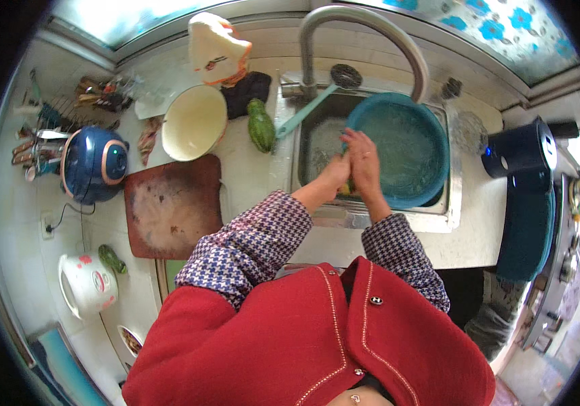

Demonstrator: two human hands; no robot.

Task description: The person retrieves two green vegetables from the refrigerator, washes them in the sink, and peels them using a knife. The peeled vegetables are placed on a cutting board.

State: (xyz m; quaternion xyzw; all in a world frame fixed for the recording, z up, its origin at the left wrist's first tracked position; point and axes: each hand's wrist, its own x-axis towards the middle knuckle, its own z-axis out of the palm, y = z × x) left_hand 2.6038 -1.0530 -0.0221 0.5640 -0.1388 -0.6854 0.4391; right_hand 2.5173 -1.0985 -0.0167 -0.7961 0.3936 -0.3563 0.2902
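My left hand [336,175] and my right hand [364,160] are close together over the steel sink [315,147], by the left rim of a teal plastic basin [396,152]. The basin holds water. Between my hands a small green thing shows in part; my fingers hide most of it, and how each hand grips it cannot be told. Something yellow shows just below them. The curved faucet [366,12] arches over the basin. A skimmer with a pale green handle [310,110] leans across the sink's left rim.
Left of the sink lie a green gourd [261,127], a cream enamel basin [194,123] and a stained cutting board [176,208]. A blue rice cooker [94,165] stands farther left. A dark blue appliance [518,149] is at the right.
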